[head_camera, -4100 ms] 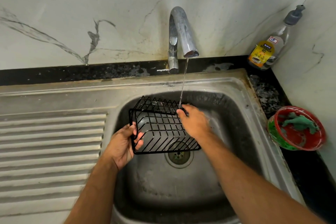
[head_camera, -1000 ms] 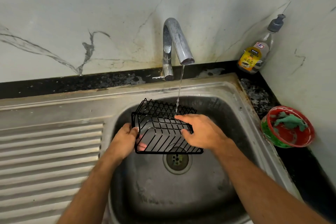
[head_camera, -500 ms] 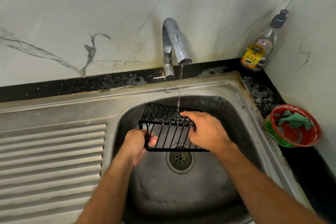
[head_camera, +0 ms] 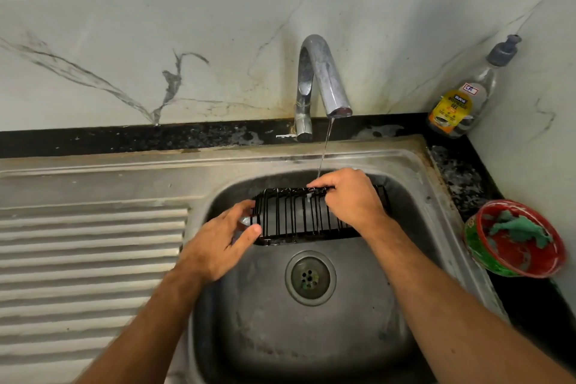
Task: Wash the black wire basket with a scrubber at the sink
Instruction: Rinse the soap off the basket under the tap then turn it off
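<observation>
Steel sink (head_camera: 414,165), drainboard to its left; tap (head_camera: 324,78) running a thin stream (head_camera: 324,150). Black wire basket (head_camera: 296,215) held inside the bowl, above the drain (head_camera: 310,277), turned so the water lands on its top edge. Left hand (head_camera: 221,243) pinches the left end; right hand (head_camera: 349,196) clasps the top rim, steadying it under the flow. Green scrubber (head_camera: 520,227) sits untouched in the red bowl (head_camera: 554,262) at right (rinsing first, probably).

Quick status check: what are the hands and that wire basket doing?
Left hand gripping black wire basket end; right hand on top rim. Basket under tap stream. Green scrubber unused in red bowl. Nothing blocking.
</observation>
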A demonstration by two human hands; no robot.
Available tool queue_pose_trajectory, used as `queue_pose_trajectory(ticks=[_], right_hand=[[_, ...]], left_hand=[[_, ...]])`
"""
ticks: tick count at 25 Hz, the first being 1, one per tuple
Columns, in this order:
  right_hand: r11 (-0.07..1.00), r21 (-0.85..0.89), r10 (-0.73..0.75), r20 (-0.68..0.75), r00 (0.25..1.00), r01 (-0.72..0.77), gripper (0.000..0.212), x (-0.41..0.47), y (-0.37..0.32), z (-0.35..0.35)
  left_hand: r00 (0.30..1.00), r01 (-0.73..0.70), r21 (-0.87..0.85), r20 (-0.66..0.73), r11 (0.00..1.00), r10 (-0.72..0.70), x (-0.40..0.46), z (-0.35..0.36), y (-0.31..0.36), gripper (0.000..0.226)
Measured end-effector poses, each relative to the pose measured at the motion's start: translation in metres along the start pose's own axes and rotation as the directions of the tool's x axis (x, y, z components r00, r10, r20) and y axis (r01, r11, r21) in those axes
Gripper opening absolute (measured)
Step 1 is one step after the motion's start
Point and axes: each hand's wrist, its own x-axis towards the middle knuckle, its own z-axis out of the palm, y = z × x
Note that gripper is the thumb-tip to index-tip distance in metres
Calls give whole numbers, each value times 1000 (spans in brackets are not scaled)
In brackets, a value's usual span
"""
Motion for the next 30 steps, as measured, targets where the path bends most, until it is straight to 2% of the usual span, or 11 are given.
queue_pose_trajectory(ticks=[2, 5, 7, 10, 13, 16, 22, 24, 26, 28, 30], right_hand=[[998, 58, 30, -45, 999, -27, 56, -2, -3, -3], [995, 88, 52, -89, 995, -44, 51, -14, -4, -4], [994, 89, 70, -76, 995, -64, 49, -21, -1, -2], [980, 159, 129, -72, 989, -116, 52, -23, 5, 2], [948, 292, 159, -97, 982, -125, 56, -18, 7, 1], [920, 392, 31, -36, 999, -15, 64, -13, 2, -8], [856, 378, -336, -116, 935, 354, 34, -27, -28, -23], [887, 393, -240, -56, 969, 242, 28, -25, -8, -27], [909, 416, -11, 115, 993, -38, 44, -22, 9, -31], [884, 468, -38, 119, 992, -22, 54, -20, 4, -32], [815, 573, -178, 109, 978, 84, 60, -19, -15, -34]], left_hand=[[998, 60, -157, -19, 986, -64, 3, -2, 8, 84], [956, 291, -600, 213, 745, -202, 7, 1, 21, 53], [936, 345, -665, 293, 663, -193, 8, 8, 28, 46], [941, 329, -736, 207, 592, -267, 20, 12, 39, 25], [907, 350, -775, 141, 526, -396, 35, -2, 63, 33], [871, 320, -814, 51, 484, -489, 48, -18, 84, 29], [852, 378, -718, 23, 585, -523, 61, -23, 116, 42], [845, 394, -680, 3, 618, -535, 58, -28, 131, 48], [838, 421, -608, -24, 673, -546, 53, -30, 141, 51], [838, 433, -545, -51, 718, -543, 51, -31, 143, 51], [843, 428, -536, -53, 727, -536, 50, -32, 140, 54]])
